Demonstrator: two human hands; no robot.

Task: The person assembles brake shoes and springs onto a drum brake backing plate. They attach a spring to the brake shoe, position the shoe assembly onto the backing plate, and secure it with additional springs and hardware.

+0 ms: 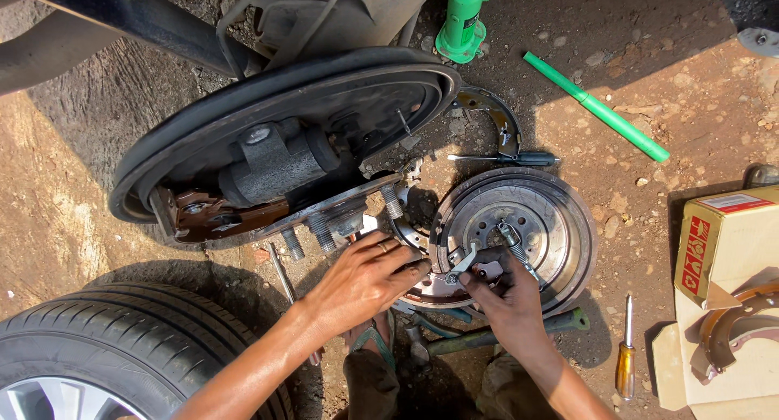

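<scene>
Two hands are seen at a brake drum laid on the dirt.

The left hand (369, 278) is laid flat, fingers spread, on the near left edge of the brake drum (552, 225); nothing is gripped by it. The right hand (507, 294) is closed on a small metal lever (464, 262) pinched at the fingertips, with one coil spring (513, 243) just beside it over the drum's hub. Nearer, one tyre (105, 347) is seen at the left and one yellow-handled screwdriver (626, 363) at the right, beside an open cardboard box (730, 241) with brake shoes. A second, dark-handled screwdriver (511, 158) lies past the drum. Farther off, the backing plate (276, 136), one green rod (596, 107) and one green jack (464, 18) are seen.
</scene>
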